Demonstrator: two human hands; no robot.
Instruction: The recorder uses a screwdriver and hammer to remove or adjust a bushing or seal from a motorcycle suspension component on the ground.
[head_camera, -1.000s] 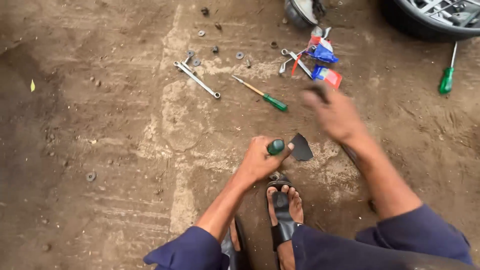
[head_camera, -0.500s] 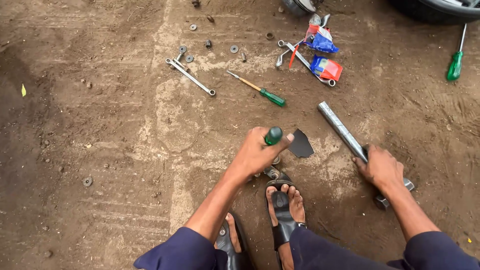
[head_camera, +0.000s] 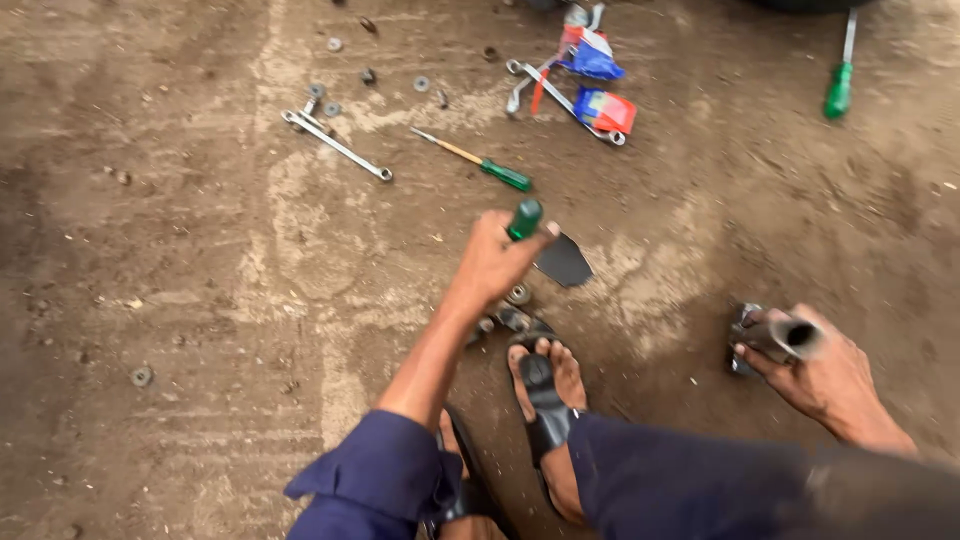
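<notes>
My left hand (head_camera: 495, 262) grips a tool with a green handle (head_camera: 524, 218), held upright over a small metal part (head_camera: 517, 305) on the dirt floor just ahead of my sandalled foot (head_camera: 545, 385). A dark flat piece (head_camera: 563, 261) lies right beside that hand. At the lower right, my right hand (head_camera: 825, 375) is closed around a grey metal pipe (head_camera: 785, 335), whose open end points toward the camera. The pipe's lower end sits near a metal piece (head_camera: 742, 345) on the ground.
On the floor farther off lie a long spanner (head_camera: 337, 146), a green-handled screwdriver (head_camera: 475, 162), another green screwdriver (head_camera: 838, 80) at the top right, a second spanner (head_camera: 560, 98) beside red and blue packets (head_camera: 598, 85), and several scattered nuts and washers (head_camera: 420, 84).
My right hand swung the pipe down from mid-air to the ground, then tipped it up so its open end faces the camera. My left hand stayed on the green-handled tool.
</notes>
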